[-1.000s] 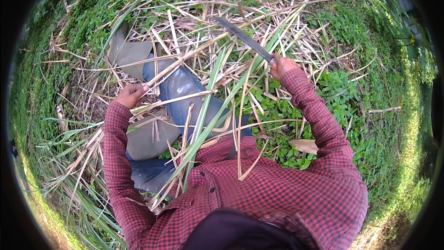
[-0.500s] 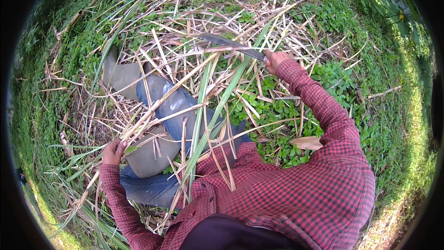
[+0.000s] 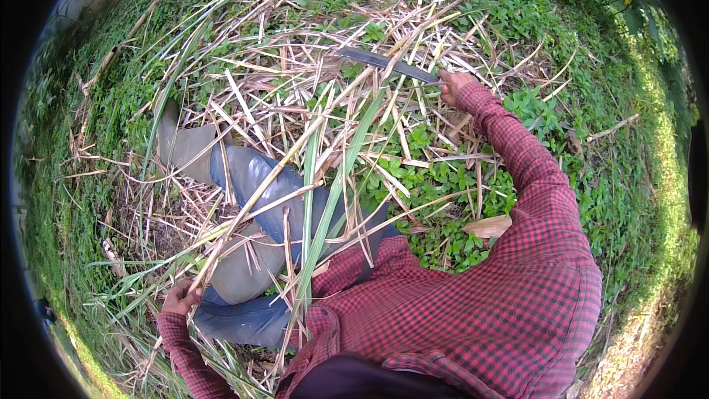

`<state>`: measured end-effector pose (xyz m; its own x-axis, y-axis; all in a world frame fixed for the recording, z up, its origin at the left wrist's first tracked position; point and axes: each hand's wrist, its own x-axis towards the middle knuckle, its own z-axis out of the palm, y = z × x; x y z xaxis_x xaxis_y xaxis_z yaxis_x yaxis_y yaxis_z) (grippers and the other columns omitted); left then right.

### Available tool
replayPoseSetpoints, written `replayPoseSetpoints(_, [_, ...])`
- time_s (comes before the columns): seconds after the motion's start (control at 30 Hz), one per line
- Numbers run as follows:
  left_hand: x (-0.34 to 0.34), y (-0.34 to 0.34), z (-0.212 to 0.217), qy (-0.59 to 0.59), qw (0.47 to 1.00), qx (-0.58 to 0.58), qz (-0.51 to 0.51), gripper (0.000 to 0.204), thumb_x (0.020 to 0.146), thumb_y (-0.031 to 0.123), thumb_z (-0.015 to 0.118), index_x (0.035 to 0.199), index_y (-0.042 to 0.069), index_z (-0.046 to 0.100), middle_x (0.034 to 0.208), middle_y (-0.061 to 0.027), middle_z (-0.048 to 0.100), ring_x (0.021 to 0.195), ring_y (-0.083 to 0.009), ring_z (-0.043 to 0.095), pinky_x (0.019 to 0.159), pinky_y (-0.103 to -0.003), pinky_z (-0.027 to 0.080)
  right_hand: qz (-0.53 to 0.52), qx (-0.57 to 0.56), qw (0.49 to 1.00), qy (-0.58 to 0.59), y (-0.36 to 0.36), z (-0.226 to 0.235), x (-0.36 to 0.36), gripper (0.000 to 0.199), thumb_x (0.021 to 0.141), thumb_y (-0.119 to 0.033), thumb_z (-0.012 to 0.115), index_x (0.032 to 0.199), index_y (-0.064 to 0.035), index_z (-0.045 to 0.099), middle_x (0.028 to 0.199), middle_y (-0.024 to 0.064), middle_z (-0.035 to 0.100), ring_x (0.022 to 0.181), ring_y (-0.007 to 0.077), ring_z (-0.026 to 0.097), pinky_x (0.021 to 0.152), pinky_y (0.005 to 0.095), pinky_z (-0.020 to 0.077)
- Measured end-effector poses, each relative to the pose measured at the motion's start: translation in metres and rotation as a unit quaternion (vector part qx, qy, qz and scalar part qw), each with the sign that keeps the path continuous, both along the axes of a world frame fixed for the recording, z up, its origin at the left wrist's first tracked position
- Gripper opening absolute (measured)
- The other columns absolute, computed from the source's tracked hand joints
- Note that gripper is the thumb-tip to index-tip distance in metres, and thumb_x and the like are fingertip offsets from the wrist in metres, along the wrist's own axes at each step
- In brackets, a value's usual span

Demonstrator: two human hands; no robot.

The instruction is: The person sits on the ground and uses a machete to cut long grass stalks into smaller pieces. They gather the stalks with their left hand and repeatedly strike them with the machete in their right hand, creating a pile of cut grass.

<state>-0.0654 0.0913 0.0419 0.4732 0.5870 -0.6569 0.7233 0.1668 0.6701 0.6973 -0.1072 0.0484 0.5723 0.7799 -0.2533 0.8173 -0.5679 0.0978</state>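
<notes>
My right hand (image 3: pixel 456 89) is closed round the handle of a machete (image 3: pixel 356 55) at the upper right. The dark blade points left over the dry leaves, and some leaf strips cross in front of it. At the lower left, my left hand (image 3: pixel 181 298) grips the near end of a long yellowish stalk (image 3: pixel 270 179). That stalk slants up across my legs toward the blade, its far end lost among leaf strips. Long green leaves (image 3: pixel 344 170) hang over my lap beside it.
My legs in blue trousers (image 3: pixel 255 170) and tall dull-green boots (image 3: pixel 189 151) are folded on the ground. Dry cut leaves (image 3: pixel 255 89) litter the middle. Low green plants (image 3: pixel 528 107) grow around, and a broad brown leaf (image 3: pixel 488 227) lies by my right side.
My right hand has moved right and slightly away with the machete. My left hand has come down toward me, still on the stalk.
</notes>
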Motion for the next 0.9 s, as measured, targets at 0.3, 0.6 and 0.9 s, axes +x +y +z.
replayPoseSetpoints(0.3, [0.024,-0.015,-0.014,-0.048,0.996,-0.038,0.065,0.029,0.084,0.036,0.061,0.074,0.009,0.056,0.055,0.0049,0.042,0.046,-0.0061,0.035,0.044,-0.021,0.029,-0.300,0.021,0.954,0.003,0.007,-0.078,0.156,0.041,0.084,-0.028,0.053,0.116,-0.0027,0.050,0.090,0.0168,0.063,0.082,0.0278,0.063,0.073,0.0392,0.0493])
replayPoseSetpoints(0.6, [0.040,-0.044,-0.043,-0.045,0.994,0.099,-0.015,0.039,0.089,0.038,0.052,0.068,0.005,0.051,0.055,0.0017,0.045,0.049,-0.0099,0.042,0.046,-0.026,0.033,-0.188,0.102,0.969,0.122,-0.019,-0.010,-0.085,0.056,0.067,-0.034,0.066,0.109,0.0016,0.055,0.097,0.0193,0.063,0.094,0.0306,0.060,0.086,0.0376,0.0462])
replayPoseSetpoints(0.9, [0.178,-0.052,-0.040,0.023,0.823,0.566,-0.047,0.027,0.081,0.032,0.061,0.078,0.006,0.055,0.069,-0.0111,0.056,0.064,-0.0300,0.056,0.058,-0.039,0.042,-0.457,0.401,0.390,0.691,-0.062,-0.040,-0.244,0.014,0.077,-0.008,0.061,0.082,-0.0058,0.049,0.061,0.0039,0.048,0.046,0.0142,0.046,0.038,0.0287,0.0381])
